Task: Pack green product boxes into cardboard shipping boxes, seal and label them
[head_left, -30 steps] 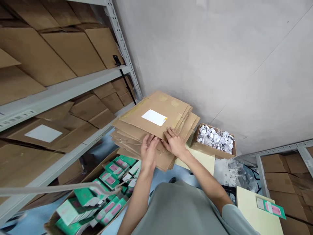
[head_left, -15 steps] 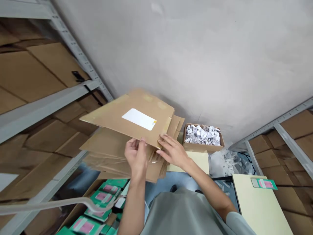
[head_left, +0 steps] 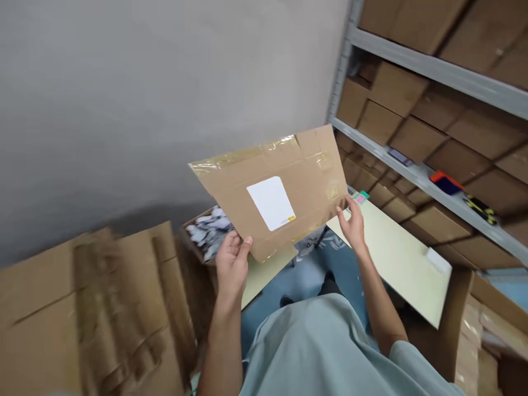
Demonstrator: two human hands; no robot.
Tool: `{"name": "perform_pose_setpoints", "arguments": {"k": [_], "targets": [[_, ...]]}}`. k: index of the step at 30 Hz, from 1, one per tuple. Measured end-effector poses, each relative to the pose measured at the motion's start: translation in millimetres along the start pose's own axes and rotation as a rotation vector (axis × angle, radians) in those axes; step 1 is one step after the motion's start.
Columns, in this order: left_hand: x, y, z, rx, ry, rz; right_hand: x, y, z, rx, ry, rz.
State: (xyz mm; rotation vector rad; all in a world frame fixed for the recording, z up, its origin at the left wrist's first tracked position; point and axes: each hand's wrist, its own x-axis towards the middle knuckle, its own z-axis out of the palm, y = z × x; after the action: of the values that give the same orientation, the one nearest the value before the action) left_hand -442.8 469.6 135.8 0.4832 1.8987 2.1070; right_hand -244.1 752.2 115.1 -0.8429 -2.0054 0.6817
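Note:
Between both hands I hold up a flattened cardboard box (head_left: 231, 203), brown, with strips of clear tape along its edges and a white label (head_left: 272, 203) on its face. My left hand (head_left: 233, 267) pinches its lower left edge, thumb in front. At the lower right corner, my right hand (head_left: 352, 223) grips the edge, with some fingers partly hidden by the cardboard. To the left stands a stack of flattened cardboard (head_left: 45, 324), blurred by motion. Behind the held piece sits a box of crumpled paper (head_left: 208, 231), partly covered.
A pale yellow table (head_left: 396, 247) extends on the right, bearing a green and pink packet (head_left: 361, 197) and a small white item (head_left: 438, 259). Metal shelving (head_left: 437, 69) full of cardboard boxes lines the right side. An open carton (head_left: 466, 324) stands at the lower right.
The labelled cardboard has come off the stack and moved right, held in both hands. My right hand has shifted to its far right corner. The view has turned right.

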Motion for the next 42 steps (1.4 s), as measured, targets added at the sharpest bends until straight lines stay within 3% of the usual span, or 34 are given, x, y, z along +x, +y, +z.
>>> {"name": "perform_pose_setpoints", "arguments": {"k": [5,10,13,17,20,25,30,35,38,42], "targets": [[11.6,-28.0,123.4,0.038,-0.396,-0.084,-23.3,113.6,-122.3,0.066,0.211,0.455],[8.8,-48.4,232.1,0.143,-0.675,-0.061,-38.6,189.6,-210.1,0.190,0.346,0.549],[9.9,-70.2,293.9,0.217,-0.711,0.002,-43.9,225.5,-243.8,0.220,0.384,0.566],[8.9,-115.1,372.4,0.392,-0.656,0.108,-60.6,268.8,-274.5,0.253,0.364,0.615],[-1.6,-153.0,419.3,0.429,-0.668,0.084,-81.1,294.6,-289.0,0.242,0.342,0.685],[-25.0,-201.1,465.3,0.438,-0.774,-0.023,-113.1,317.1,-290.6,0.175,0.321,0.779],[-36.5,-221.6,491.7,0.435,-1.001,-0.165,-123.8,316.8,-260.2,0.180,0.335,0.871],[-26.0,-210.4,507.8,0.379,-1.046,-0.206,-123.3,289.2,-246.6,0.127,0.468,1.016],[-9.1,-192.5,521.1,0.427,-1.050,-0.088,-119.2,257.1,-252.2,0.071,0.506,1.085],[8.1,-171.9,548.6,0.567,-1.140,0.137,-105.6,214.6,-252.7,-0.085,0.394,1.191]]}}
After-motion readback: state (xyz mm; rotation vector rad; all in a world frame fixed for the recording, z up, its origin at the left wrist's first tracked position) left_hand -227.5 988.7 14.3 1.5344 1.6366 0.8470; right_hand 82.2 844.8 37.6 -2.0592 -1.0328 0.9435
